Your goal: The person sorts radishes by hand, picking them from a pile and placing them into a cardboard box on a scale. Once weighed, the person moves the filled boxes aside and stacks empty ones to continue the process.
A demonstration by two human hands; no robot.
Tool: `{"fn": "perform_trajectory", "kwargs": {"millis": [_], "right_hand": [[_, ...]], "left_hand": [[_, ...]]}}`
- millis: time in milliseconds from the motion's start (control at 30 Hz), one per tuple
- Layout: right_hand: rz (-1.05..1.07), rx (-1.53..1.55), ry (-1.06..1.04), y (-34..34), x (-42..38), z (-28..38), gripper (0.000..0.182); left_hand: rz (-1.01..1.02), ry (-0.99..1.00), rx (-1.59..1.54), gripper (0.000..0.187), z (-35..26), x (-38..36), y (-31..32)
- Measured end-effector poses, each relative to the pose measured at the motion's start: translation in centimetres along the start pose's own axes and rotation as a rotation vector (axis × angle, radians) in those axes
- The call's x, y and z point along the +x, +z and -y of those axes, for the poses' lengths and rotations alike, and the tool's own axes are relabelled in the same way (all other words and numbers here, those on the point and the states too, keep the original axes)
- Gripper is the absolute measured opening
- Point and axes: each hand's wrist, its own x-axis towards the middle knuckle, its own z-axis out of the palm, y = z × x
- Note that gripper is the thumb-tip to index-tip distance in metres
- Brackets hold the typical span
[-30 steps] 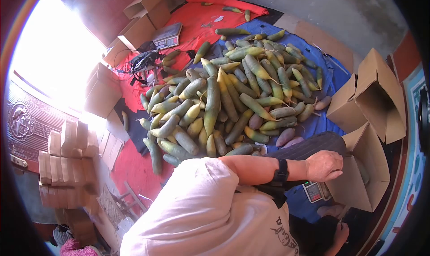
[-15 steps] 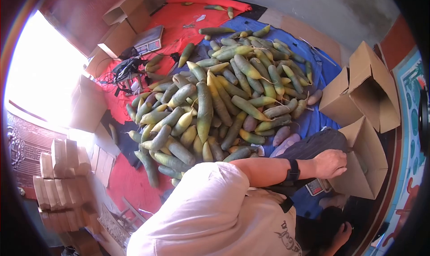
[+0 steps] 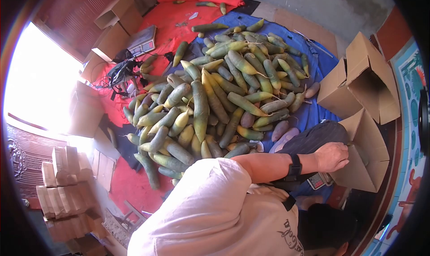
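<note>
My left hand (image 3: 332, 157), with a dark watch (image 3: 294, 166) on its wrist, has its fingers curled at the near edge of an open cardboard box (image 3: 372, 141). Something pale green, perhaps a radish, shows inside the box. My right hand cannot be made out; a dark rounded shape (image 3: 329, 224) fills the lower right, with only a sliver of skin below it. A large heap of green radishes (image 3: 199, 106) lies beside me on a blue sheet (image 3: 322, 67). Between that box and my wrist, a small scale with a red display (image 3: 316, 181) is partly covered.
Another open cardboard box (image 3: 371, 79) stands behind the first. A red sheet (image 3: 172, 20) runs under the heap, with a second scale (image 3: 142, 41), a black bag (image 3: 121, 72) and boxes to the left. Folded cartons (image 3: 67, 197) are stacked at the lower left.
The view has shifted slightly. My left hand stays at the box edge. My right hand, seen at the lower right earlier, has dropped out of sight, and the dark shape there looks larger.
</note>
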Motion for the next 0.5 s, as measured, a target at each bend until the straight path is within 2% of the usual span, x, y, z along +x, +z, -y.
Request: {"fn": "perform_trajectory", "kwargs": {"millis": [200,500], "right_hand": [[0.054,-0.060,-0.095,8.9,-1.9,-10.9,0.033],[0.117,-0.159,-0.197,18.9,-7.6,-18.8,0.030]], "left_hand": [[0.030,0.035,0.056,0.018,-0.7,-0.2,-0.4],[0.061,0.020,0.097,0.014,-0.9,-0.1,-0.6]]}}
